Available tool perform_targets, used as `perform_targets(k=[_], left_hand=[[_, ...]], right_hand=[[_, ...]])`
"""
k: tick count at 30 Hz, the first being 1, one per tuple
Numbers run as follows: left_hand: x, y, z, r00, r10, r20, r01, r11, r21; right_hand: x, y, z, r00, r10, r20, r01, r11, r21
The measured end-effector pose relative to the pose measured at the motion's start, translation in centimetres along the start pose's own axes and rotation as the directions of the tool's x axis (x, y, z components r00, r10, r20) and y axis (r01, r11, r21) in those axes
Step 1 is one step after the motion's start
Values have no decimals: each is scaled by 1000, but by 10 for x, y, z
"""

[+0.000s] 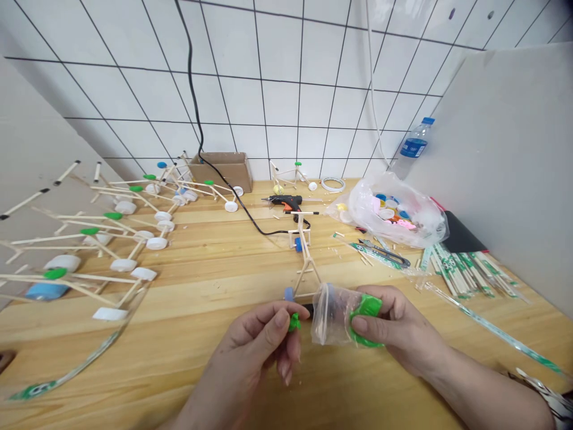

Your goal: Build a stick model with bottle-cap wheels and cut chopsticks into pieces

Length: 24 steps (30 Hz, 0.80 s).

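My left hand [262, 343] pinches a small piece of green clay [294, 322] between thumb and forefinger. In my right hand [398, 322] is a clear plastic bag [329, 316] with a larger lump of green clay [367, 310] in it, held between thumb and fingers. Just behind both hands stands a small stick tricycle model [305, 254] with a dark-tipped handlebar and a blue cap wheel [289, 293]. The bag partly hides its near end.
Several stick models [111, 251] with white wheels and green clay pads fill the left side. A black glue gun [286, 201] and cardboard box [228, 170] lie behind. At right are a bag of caps [398, 215], a utility knife [385, 253], wrapped chopsticks [465, 272] and a bottle [414, 146].
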State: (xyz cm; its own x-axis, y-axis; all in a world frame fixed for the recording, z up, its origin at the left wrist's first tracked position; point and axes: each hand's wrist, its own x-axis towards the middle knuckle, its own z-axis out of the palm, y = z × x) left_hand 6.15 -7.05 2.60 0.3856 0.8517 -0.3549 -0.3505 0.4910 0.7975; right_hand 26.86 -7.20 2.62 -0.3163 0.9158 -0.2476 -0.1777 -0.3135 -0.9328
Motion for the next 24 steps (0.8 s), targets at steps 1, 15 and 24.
perform_targets(k=[1,15,24], left_hand=[[-1,0,1,1000,4,-10,-4,1000,-6],[-3,-1,0,998,-58,2,58,998,16],[-2,2,2,998,45,-33,-44,999,22]], right_hand=[[0,0,0,1000,-1,-3,1,1000,1],[2,0,0,1000,-6,27,4,997,76],[0,0,1,993,-15,119,20,999,-37]])
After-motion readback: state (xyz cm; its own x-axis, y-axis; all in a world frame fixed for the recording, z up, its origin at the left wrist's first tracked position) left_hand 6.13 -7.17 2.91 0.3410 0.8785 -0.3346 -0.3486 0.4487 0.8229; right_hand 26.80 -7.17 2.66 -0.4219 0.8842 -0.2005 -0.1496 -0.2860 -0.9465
